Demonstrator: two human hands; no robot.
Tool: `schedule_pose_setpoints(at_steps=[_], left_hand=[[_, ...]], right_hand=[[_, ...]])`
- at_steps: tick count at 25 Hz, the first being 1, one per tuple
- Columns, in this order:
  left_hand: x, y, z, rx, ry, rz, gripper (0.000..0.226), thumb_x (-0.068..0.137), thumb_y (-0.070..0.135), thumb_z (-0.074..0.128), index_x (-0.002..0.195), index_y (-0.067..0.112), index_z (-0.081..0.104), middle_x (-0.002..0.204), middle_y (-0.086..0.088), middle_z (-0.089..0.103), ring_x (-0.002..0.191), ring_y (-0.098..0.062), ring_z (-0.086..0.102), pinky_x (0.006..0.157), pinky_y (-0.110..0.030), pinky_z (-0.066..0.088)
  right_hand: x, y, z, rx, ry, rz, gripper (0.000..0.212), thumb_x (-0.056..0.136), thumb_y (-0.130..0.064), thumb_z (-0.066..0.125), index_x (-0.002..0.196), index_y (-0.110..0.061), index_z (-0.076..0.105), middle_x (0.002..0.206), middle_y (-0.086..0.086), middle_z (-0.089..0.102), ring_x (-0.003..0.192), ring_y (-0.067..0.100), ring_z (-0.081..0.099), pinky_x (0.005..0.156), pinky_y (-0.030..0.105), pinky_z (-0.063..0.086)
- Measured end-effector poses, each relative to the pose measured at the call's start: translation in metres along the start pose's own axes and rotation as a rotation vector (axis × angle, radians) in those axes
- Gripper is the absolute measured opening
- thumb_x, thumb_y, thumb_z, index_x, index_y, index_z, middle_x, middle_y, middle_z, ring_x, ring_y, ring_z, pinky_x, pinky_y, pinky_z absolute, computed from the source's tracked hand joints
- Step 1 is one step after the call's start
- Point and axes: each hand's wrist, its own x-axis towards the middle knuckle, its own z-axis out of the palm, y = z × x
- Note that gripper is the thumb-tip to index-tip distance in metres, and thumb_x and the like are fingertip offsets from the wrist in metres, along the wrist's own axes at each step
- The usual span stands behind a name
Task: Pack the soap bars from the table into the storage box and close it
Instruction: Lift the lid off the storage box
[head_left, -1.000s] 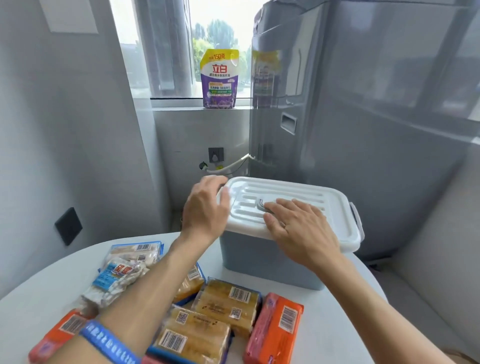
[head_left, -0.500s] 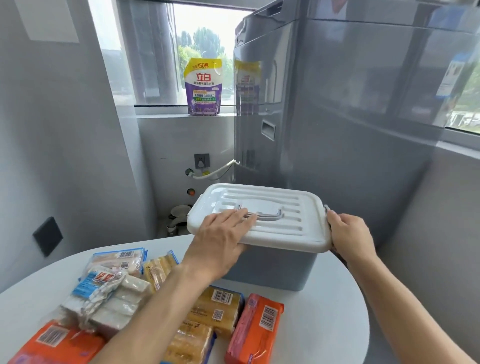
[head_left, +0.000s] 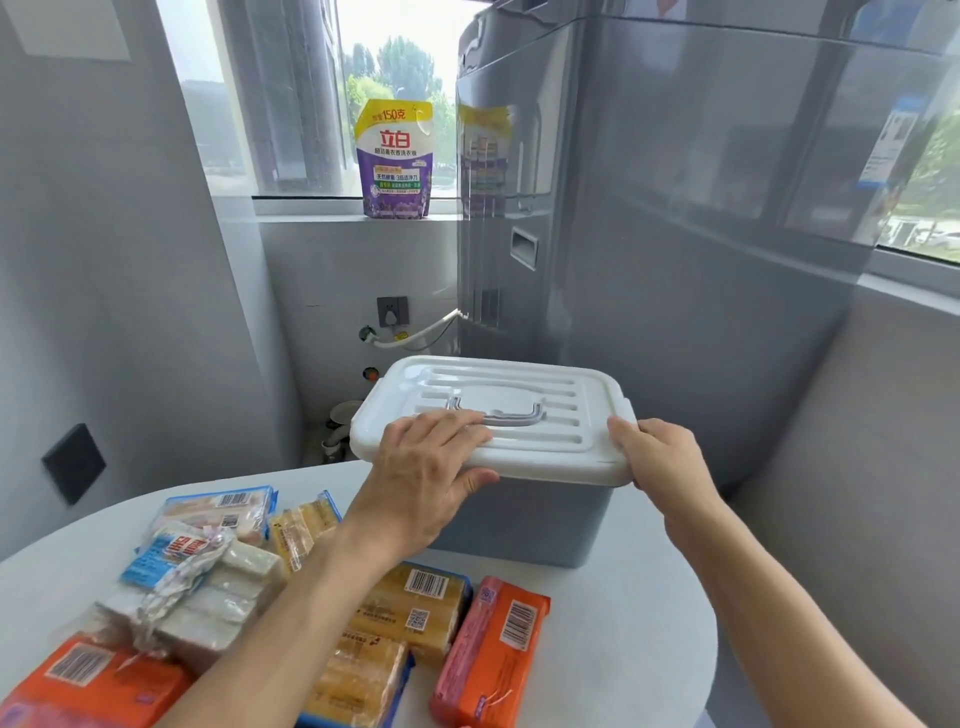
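While the storage box (head_left: 519, 514) sits lidded on the counter (head_left: 623, 623), left hand (head_left: 426, 478) grip clamps the lid (head_left: 519, 415) front edge, right hand (head_left: 660, 462) clamps its right corner; soap bars (head_left: 410, 603) lie beside the box.

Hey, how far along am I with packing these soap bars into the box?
Nothing looks packed yet: the soap packs lie on the table in front of the storage box. In hand: your left hand grips the near edge of the white lid and your right hand its right corner, lid seated. Left: open it, load every pack, close it.
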Motion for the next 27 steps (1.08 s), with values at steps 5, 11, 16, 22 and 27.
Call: schedule_pose_setpoints(at_steps=[5, 11, 16, 22, 27], left_hand=[[0.002, -0.001, -0.006, -0.045, 0.003, -0.020, 0.042, 0.094, 0.049, 0.043, 0.123, 0.023, 0.057, 0.135, 0.008, 0.054, 0.124, -0.016, 0.045, 0.098, -0.036, 0.029], [0.006, 0.007, -0.001, -0.100, -0.029, -0.022, 0.033, 0.095, 0.050, 0.042, 0.116, 0.028, 0.055, 0.134, 0.011, 0.052, 0.125, -0.013, 0.041, 0.095, -0.031, 0.026], [0.003, 0.010, 0.004, -0.082, 0.008, -0.004, 0.047, 0.087, 0.059, 0.051, 0.125, 0.031, 0.052, 0.134, 0.009, 0.051, 0.125, -0.016, 0.044, 0.100, -0.035, 0.028], [-0.004, -0.021, -0.010, -0.121, 0.093, -0.703, 0.089, 0.072, 0.086, 0.028, 0.140, 0.029, 0.041, 0.153, -0.012, 0.034, 0.139, -0.032, 0.029, 0.109, -0.052, 0.019], [-0.014, -0.026, -0.006, -0.364, 0.146, -0.722, 0.080, 0.081, 0.071, 0.036, 0.144, 0.022, 0.039, 0.147, -0.007, 0.043, 0.131, -0.028, 0.038, 0.101, -0.044, 0.037]], right_hand=[[-0.006, -0.006, 0.004, -0.041, 0.045, -0.113, 0.035, 0.088, -0.036, 0.051, 0.067, -0.014, 0.033, 0.066, 0.000, 0.037, 0.061, 0.020, 0.034, 0.057, 0.034, 0.028], [-0.013, -0.010, 0.009, -0.226, 0.040, -0.179, 0.022, 0.083, -0.031, 0.061, 0.098, -0.014, 0.063, 0.098, 0.003, 0.063, 0.091, 0.026, 0.058, 0.072, 0.037, 0.046], [-0.017, -0.007, 0.015, -0.409, 0.090, -0.254, 0.044, 0.093, -0.024, 0.051, 0.136, -0.020, 0.050, 0.133, 0.006, 0.058, 0.121, 0.029, 0.048, 0.083, 0.040, 0.041], [-0.014, -0.005, 0.012, -0.294, 0.084, -0.145, 0.035, 0.091, -0.016, 0.040, 0.123, -0.015, 0.053, 0.112, 0.011, 0.062, 0.097, 0.030, 0.051, 0.075, 0.039, 0.042], [-0.021, -0.005, 0.023, -0.426, 0.077, -0.234, 0.041, 0.096, -0.017, 0.037, 0.134, -0.006, 0.046, 0.125, 0.015, 0.057, 0.101, 0.036, 0.049, 0.077, 0.041, 0.036]])
